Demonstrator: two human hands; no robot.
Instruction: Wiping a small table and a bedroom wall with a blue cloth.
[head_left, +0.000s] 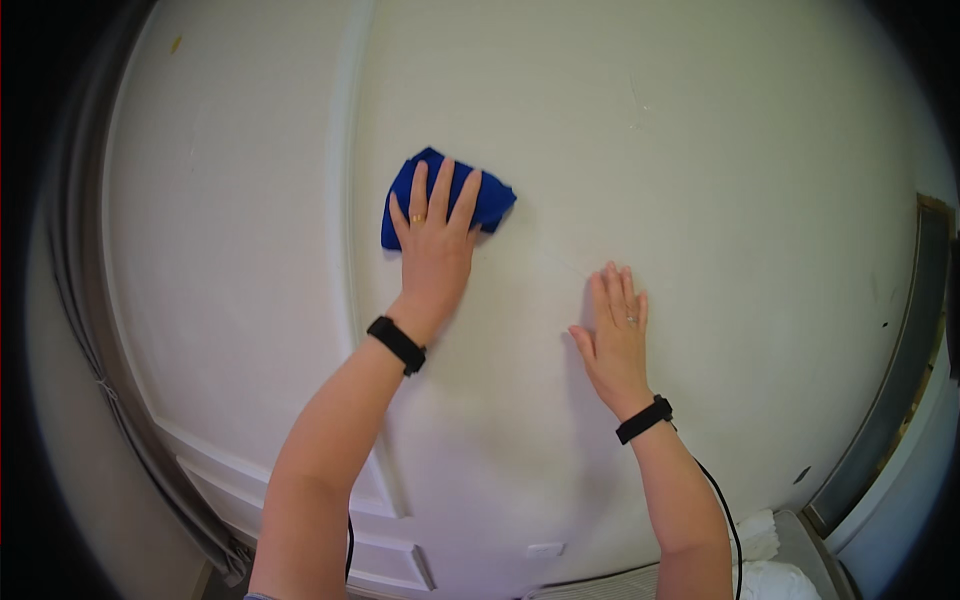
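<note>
My left hand (437, 232) lies spread on a folded blue cloth (491, 201), pressing it flat against the pale wall (510, 337) just right of a vertical white moulding. The cloth shows above and on both sides of the fingers. Lower and to the right, my right hand (619, 337) rests on or close to the bare wall, fingers pointing up and thumb apart, with nothing in it. Each hand wears a ring, and a black band circles each wrist.
Grey curtains (90, 360) hang along the left edge. White wall moulding (345, 187) frames the left panel. Low down are a white wall socket plate (545, 550), striped fabric (615, 585) and white crumpled fabric (772, 581). A dark framed panel (892, 390) stands at the right.
</note>
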